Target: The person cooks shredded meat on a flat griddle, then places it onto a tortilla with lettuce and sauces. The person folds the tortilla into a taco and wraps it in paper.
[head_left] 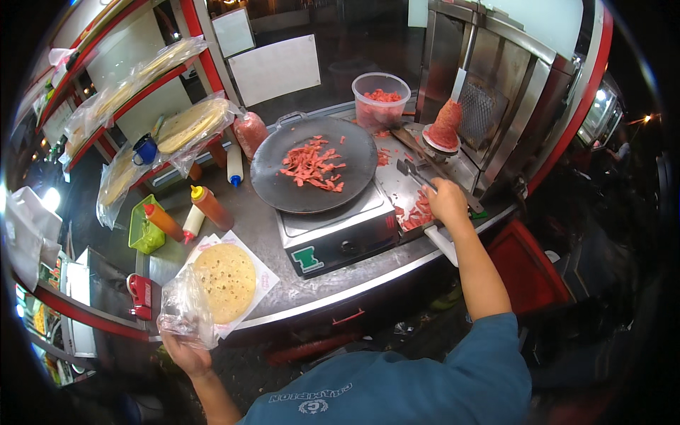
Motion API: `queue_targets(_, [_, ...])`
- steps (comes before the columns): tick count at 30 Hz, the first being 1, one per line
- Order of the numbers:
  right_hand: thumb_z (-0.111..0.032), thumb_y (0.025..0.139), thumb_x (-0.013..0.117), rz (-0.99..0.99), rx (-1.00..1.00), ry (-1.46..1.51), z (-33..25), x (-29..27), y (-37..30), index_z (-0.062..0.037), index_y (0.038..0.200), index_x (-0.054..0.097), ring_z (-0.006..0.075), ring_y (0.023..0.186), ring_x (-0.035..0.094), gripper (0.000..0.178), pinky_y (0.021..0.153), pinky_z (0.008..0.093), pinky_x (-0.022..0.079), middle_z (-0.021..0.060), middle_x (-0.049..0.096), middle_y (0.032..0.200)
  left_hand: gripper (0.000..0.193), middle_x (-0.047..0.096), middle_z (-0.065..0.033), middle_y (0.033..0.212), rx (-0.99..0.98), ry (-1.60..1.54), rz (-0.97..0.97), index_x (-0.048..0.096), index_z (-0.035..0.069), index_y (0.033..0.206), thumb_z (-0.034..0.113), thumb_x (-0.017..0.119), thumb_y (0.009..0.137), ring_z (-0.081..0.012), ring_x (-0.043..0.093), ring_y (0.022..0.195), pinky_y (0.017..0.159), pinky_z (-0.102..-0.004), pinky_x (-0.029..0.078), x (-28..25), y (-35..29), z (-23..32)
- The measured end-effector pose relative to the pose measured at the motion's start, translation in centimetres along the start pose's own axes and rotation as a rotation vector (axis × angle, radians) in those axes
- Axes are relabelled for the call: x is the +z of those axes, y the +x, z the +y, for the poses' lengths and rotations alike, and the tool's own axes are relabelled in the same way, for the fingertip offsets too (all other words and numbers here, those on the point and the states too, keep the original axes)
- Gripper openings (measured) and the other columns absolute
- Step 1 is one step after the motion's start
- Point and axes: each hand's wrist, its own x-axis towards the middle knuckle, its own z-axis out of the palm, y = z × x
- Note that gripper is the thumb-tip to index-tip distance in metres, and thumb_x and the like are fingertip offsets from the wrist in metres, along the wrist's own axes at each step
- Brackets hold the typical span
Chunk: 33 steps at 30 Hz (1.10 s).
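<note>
clear plastic bag [183, 308]: thin, crinkly, bunched up in L hand [188, 357], overlaps bread's lower-L edge | flatbread [230, 280]: round, pale yellow w/ brown spots, unfolded, flat on white paper [263, 285] on the desk [263, 239] | metal utensil [419, 176]: slim, slanted, in R hand [449, 203], tip up-left, exact type unclear tbh
</note>
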Motion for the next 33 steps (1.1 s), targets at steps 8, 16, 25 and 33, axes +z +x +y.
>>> queue_targets(8, [-0.034, 0.096, 0.069, 0.133, -0.669, 0.258, -2.4, 4.8, -7.7, -0.0046, 0.119, 0.068, 0.0337, 0.098, 0.062, 0.038, 0.086, 0.0488, 0.045, 0.014, 0.068, 0.105, 0.024, 0.062, -0.0122, 0.119, 0.091, 0.109, -0.253, 0.048, 0.004, 0.127, 0.02, 0.049, 0.109, -0.023, 0.064, 0.108, 0.093, -0.0428, 0.057, 12.2, -5.8, -3.2])
queue_targets(16, [0.003, 0.087, 0.071, -0.117, -0.557, 1.193, -16.4, 3.6, -19.7, -0.0011, 0.13, 0.058, 0.0295, 0.096, 0.067, 0.045, 0.09, 0.04, 0.053, 0.0155, 0.066, 0.109, 0.033, 0.052, -0.0095, 0.114, 0.219, 0.455, -0.323, 0.043, 0.004, 0.122, 0.02, 0.064, 0.102, -0.0181, 0.053, 0.108, 0.1, -0.0375, 0.044, 13.5, -8.3, -6.2])
queue_targets(25, [-0.014, 0.081, 0.067, -0.087, -0.763, 0.706, -21.5, 7.9, -24.8, -0.009, 0.091, 0.075, 0.028, 0.091, 0.059, 0.013, 0.083, 0.0418, 0.044, 0.0059, 0.063, 0.086, 0.025, 0.041, 0.0035, 0.056, -0.872, 0.247, -0.449, 0.056, 0.009, 0.086, 0.024, 0.052, 0.106, -0.0107, 0.041, 0.048, 0.047, -0.0266, 0.034, 9.8, -13.8, -3.8])
queue_targets(33, [-0.016, 0.086, 0.066, 0.067, -0.919, 0.73, -22.8, 7.9, -29.3, -0.009, 0.104, 0.075, 0.0225, 0.092, 0.059, 0.021, 0.096, 0.0444, 0.038, 0.0032, 0.066, 0.086, 0.036, 0.065, -0.0043, 0.11, -0.526, -0.555, 0.015, 0.058, 0.01, 0.13, 0.038, 0.049, 0.11, -0.0121, 0.063, 0.097, 0.084, -0.0271, 0.05, 8.4, -8.0, -6.7])
